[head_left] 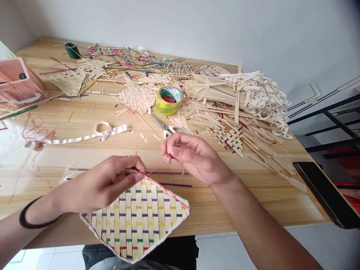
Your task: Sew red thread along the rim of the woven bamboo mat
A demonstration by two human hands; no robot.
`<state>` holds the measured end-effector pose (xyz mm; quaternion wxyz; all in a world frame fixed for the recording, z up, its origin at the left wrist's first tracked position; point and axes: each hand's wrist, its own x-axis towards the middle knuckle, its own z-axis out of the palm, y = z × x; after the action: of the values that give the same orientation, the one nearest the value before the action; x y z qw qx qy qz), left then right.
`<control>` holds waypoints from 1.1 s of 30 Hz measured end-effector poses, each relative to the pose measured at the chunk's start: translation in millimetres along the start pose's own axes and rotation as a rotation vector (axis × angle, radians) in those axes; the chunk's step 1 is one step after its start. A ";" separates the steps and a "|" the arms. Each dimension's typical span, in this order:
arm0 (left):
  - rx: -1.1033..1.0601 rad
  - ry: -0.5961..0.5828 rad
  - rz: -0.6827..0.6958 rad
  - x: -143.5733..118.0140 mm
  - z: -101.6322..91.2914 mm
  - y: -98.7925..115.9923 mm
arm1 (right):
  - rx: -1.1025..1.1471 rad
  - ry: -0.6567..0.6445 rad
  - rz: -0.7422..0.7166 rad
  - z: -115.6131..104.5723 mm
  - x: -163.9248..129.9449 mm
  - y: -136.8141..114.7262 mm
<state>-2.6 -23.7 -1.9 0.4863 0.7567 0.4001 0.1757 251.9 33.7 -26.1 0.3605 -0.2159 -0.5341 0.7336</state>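
Note:
A square woven mat (140,221) of pale strips with coloured cross strips juts over the table's front edge. My left hand (107,183) pinches its far corner between thumb and fingers. A red thread (156,167) runs taut from that corner up to my right hand (191,155), whose fingertips are pinched on it just above the table. More red thread lies stitched along the mat's right edge.
Scissors (168,129) and a roll of yellow-green tape (168,100) lie behind my hands. Heaps of bamboo strips (247,97) and woven pieces cover the back. A white ribbon (92,135), loose red thread at left, a pink box (18,82), a black phone (326,193).

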 end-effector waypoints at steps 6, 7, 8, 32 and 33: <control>-0.053 -0.044 -0.065 2.1 2.4 -6.1 | 0.207 -0.103 0.074 5.1 -2.3 2.5; -0.067 -0.049 -0.065 2.3 2.0 -5.9 | 0.208 -0.110 0.076 4.8 -2.6 2.5; -0.076 -0.053 -0.065 2.6 1.5 -5.5 | 0.197 -0.112 0.078 4.6 -2.8 2.3; -0.039 0.001 -0.025 1.6 -2.5 -8.2 | -0.267 -0.049 0.006 1.9 -4.9 -12.3; -0.032 0.004 -0.023 1.3 -2.5 -8.2 | -0.279 -0.052 0.011 2.3 -4.9 -12.6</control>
<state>-7.0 -19.5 -8.1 0.4997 0.7437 0.4069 0.1779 257.2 30.7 -13.8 0.3090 -0.2477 -0.6391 0.6594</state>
